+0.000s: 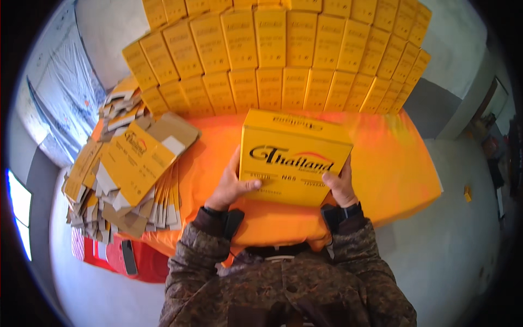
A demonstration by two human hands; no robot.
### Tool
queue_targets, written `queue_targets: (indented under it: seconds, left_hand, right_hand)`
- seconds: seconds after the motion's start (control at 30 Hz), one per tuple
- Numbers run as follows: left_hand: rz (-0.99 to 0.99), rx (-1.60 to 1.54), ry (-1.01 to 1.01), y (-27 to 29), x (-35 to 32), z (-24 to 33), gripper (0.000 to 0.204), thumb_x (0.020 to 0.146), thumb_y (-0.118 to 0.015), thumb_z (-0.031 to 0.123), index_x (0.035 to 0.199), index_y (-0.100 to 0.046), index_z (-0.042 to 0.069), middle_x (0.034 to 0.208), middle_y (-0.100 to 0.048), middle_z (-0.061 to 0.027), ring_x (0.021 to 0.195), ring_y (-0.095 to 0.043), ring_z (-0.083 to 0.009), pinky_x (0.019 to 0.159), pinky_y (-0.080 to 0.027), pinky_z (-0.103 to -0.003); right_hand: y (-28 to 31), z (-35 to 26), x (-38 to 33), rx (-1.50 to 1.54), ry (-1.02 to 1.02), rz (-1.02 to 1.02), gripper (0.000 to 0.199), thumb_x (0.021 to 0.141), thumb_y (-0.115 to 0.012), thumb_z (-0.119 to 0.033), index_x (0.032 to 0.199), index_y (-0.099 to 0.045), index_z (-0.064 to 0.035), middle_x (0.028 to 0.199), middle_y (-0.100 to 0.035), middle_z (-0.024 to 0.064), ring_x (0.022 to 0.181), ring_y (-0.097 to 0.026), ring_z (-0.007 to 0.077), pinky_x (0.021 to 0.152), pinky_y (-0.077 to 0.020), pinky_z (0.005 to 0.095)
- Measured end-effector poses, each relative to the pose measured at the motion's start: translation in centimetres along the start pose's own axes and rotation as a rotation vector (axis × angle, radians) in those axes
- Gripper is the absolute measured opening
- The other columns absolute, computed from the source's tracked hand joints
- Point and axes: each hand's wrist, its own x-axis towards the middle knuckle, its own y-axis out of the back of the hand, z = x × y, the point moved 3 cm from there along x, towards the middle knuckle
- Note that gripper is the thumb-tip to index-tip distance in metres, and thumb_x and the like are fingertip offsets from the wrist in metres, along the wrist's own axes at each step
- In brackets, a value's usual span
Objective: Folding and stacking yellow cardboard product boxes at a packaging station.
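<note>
One yellow carton [295,158], formed into a box, with black lettering and a red curved stroke on the face turned up toward the wearer: held between both hands, above or on the near part of the table; whether its base touches the cloth cannot be told.

Two bare hands, both occupied. Left hand [233,186]: on the carton's left side, thumb on the printed face, fingers mostly hidden. Right hand [342,184]: on the opposite side, thumb likewise on the face (this grip sits near the lower corner).

One table under an orange cloth [395,169], spreading beyond and to the right of the hands.

Several stacked rows of yellow boxes [269,41], beyond the hands, standing close side by side; the topmost row is cut off by the view.

One heap of flattened cartons [136,163], left of the left hand, untouched.

One dark phone [129,257], on a red surface [152,267], left of the left hand and nearer the body.

Step in hand, as judged: two-handed handling of a single box. Next move, as judged: any shift or turn calls for even pressure from both palms, the sides kept square and uncrushed.
</note>
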Motion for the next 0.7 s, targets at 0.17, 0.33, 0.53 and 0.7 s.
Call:
queue_targets:
  seconds: [0.17, 0.33, 0.53, 0.7]
  left_hand:
    - [0.106, -0.175, -0.031, 0.6, 0.2, -0.1, 0.090, 0.072, -0.079, 0.026, 0.142, -0.027, 0.002, 0.133, -0.047, -0.0088, 0.123, -0.043, -0.0192, 0.102, -0.035, -0.033]
    - [0.134, -0.319, 0.022, 0.6, -0.1, -0.2, 0.083, 0.074, -0.077, 0.024, 0.139, -0.031, 0.001, 0.130, -0.049, -0.0089, 0.120, -0.046, -0.0194, 0.101, -0.036, -0.032]
    - [0.112, -0.332, 0.034, 0.7, 0.0, -0.6, 0.075, 0.081, -0.068, 0.034, 0.139, -0.033, 0.002, 0.130, -0.050, -0.0089, 0.115, -0.050, -0.0185, 0.095, -0.041, -0.030]
    - [0.105, -0.105, 0.286, 1.5, -0.5, -1.6, 0.073, 0.086, -0.052, 0.052, 0.139, -0.033, 0.005, 0.129, -0.050, -0.0097, 0.097, -0.058, -0.0144, 0.069, -0.050, -0.025]
  right_hand:
    - [-0.7, -0.4, 1.2, 0.073, -0.079, -0.112, 0.098, 0.075, -0.076, -0.029, 0.147, -0.013, -0.0073, 0.138, -0.039, 0.0091, 0.126, -0.039, 0.0216, 0.104, -0.0336, 0.0341]
    - [-0.1, 0.8, 1.2, 0.089, -0.169, -0.134, 0.096, 0.075, -0.075, -0.030, 0.146, -0.016, -0.0049, 0.137, -0.041, 0.0094, 0.125, -0.041, 0.0208, 0.103, -0.0341, 0.0326]
    - [0.4, 1.6, 1.1, 0.071, -0.179, -0.044, 0.078, 0.081, -0.067, -0.038, 0.141, -0.030, -0.0035, 0.133, -0.046, 0.0089, 0.119, -0.048, 0.0198, 0.100, -0.0391, 0.0341]
    - [1.6, 3.5, 0.7, 0.348, -0.510, 0.026, 0.057, 0.091, -0.054, -0.039, 0.135, -0.039, -0.0052, 0.127, -0.053, 0.0066, 0.115, -0.051, 0.0201, 0.097, -0.0424, 0.0356]
